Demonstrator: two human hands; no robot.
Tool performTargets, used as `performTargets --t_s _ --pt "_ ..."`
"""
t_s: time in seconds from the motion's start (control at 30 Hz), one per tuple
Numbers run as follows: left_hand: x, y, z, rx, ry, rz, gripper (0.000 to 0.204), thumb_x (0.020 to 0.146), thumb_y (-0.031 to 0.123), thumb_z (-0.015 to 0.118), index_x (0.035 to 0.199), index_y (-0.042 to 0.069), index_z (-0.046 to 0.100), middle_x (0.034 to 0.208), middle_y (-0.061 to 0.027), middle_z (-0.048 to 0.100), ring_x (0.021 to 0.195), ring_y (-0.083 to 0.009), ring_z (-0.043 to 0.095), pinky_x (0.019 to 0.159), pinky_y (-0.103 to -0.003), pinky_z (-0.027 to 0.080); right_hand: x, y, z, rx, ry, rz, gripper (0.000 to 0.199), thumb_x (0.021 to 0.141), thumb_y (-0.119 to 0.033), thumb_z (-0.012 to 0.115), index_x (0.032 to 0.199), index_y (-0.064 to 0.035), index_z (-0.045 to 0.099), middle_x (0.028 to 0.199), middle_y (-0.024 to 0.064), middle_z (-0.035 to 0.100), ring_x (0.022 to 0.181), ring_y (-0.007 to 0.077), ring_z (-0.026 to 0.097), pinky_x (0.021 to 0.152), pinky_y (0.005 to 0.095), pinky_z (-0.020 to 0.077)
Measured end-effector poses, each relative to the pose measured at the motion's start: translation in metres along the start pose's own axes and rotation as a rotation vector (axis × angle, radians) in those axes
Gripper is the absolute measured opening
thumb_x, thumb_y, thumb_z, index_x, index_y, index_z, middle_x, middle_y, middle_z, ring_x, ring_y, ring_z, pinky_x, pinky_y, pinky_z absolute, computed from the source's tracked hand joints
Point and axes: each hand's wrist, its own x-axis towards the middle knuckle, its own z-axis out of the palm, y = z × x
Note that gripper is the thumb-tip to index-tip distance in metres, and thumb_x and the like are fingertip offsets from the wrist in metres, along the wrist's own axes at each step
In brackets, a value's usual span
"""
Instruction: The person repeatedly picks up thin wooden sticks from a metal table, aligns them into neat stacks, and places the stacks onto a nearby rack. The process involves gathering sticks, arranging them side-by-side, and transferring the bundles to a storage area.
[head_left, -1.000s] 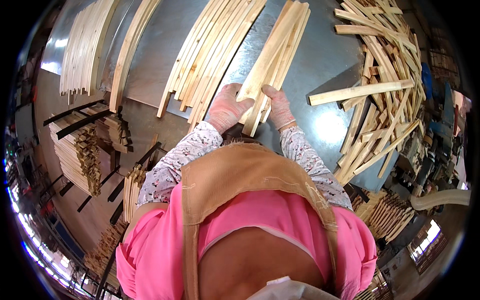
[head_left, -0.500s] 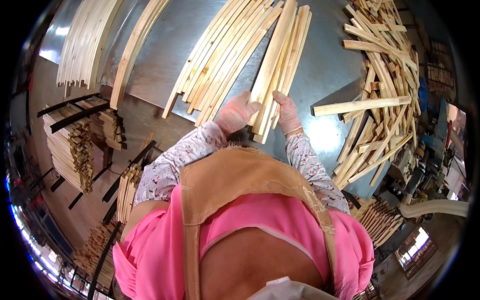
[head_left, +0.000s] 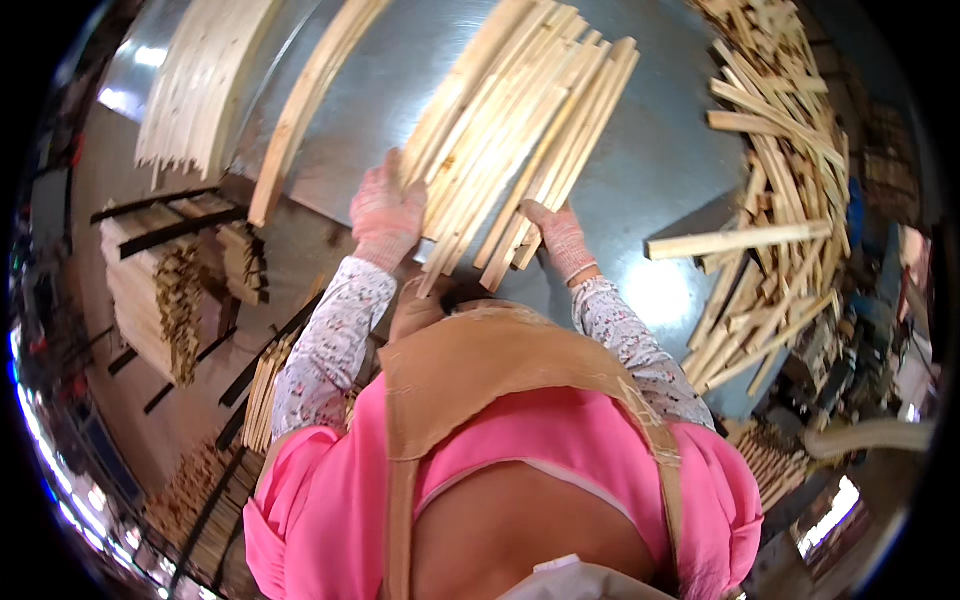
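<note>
Plainly clamping long pale wooden strips [head_left: 510, 150] with pink-gloved right hand [head_left: 562, 242], two o'clock; touching, grasp unclear, with left hand [head_left: 386, 218], ten.

Left hand [head_left: 386, 218] and right hand [head_left: 560, 240] flank wooden strips [head_left: 505, 135].

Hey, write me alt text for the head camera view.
A gloved left hand and gloved right hand touch the lower left and lower right of a batch of wooden strips on a metal table. A jumbled woodpile lies rightward.
</note>
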Motion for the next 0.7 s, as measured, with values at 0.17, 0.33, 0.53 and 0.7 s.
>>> performTargets --t_s 0.17,0.33,0.53,0.7 --pt "-0.016 0.019 0.015 -0.368 -0.114 -0.024 0.076 0.100 0.037 0.066 0.163 0.002 0.043 0.147 -0.0276 0.059 0.141 -0.0444 0.054 0.122 -0.047 0.040 -0.014 0.011 -0.033 0.294 0.001 0.031 0.063 0.091 -0.017 0.077 0.146 0.0026 0.051 0.121 0.0168 0.070 0.106 0.0303 0.072 0.095 0.0439 0.0610" --pt "-0.016 0.034 0.056 -0.875 -0.225 -0.003 0.075 0.102 0.029 0.069 0.163 -0.005 0.041 0.155 -0.0252 0.056 0.142 -0.0327 0.055 0.122 -0.039 0.039 -0.014 0.013 -0.044 -0.060 0.114 -0.071 0.066 0.089 -0.021 0.078 0.144 0.0044 0.052 0.123 0.0189 0.070 0.106 0.0294 0.072 0.093 0.0408 0.0599" --pt "-0.006 0.025 0.034 -1.064 -0.342 -0.158 0.066 0.103 0.019 0.067 0.159 -0.006 0.044 0.147 -0.0189 0.060 0.130 -0.0206 0.058 0.111 -0.032 0.047 -0.012 0.018 -0.044 -0.408 0.304 -0.037 0.084 0.086 -0.037 0.080 0.152 0.0043 0.048 0.131 0.0264 0.069 0.117 0.0348 0.071 0.103 0.0419 0.0560" --pt "0.017 -0.022 0.028 -0.585 -0.080 0.155 0.070 0.100 0.027 0.070 0.158 -0.003 0.047 0.150 -0.0228 0.059 0.136 -0.0338 0.060 0.115 -0.040 0.047 -0.023 -0.014 -0.043 -0.983 0.515 0.013 0.100 0.083 -0.050 0.082 0.162 -0.0001 0.044 0.141 0.0296 0.064 0.134 0.0426 0.062 0.114 0.0481 0.0497"
